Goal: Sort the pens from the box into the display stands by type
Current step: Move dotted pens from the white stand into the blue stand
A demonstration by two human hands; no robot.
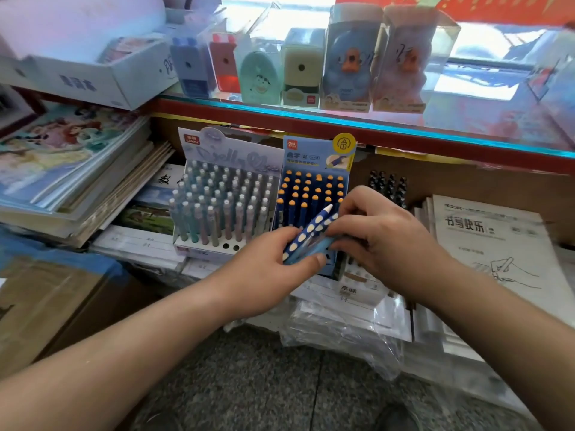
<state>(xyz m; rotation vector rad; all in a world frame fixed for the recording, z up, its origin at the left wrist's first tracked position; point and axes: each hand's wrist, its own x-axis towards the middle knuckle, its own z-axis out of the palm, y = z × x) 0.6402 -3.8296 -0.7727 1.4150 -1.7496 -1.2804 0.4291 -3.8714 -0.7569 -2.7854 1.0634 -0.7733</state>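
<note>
My left hand point(264, 269) grips a small bundle of pens point(308, 237), dark blue with pale dimples and white tips, plus a light blue one. My right hand point(379, 234) pinches the upper end of that bundle from the right. Both hands are just in front of the blue display stand point(314, 157), which holds several dark blue pens with orange caps point(306, 189). To its left stands a pale stand point(230, 154) filled with pastel pens point(224, 203); a few front holes point(231, 246) are open. The box is not in view.
Stacks of notebooks and picture books point(71, 169) lie at left, white workbooks point(491, 241) at right. A glass shelf edge point(342, 119) above carries boxed pencil sharpeners point(301, 70). Black pens point(389, 185) stand behind my right hand. Plastic wrap point(342, 334) and a cardboard box point(46, 306) sit low.
</note>
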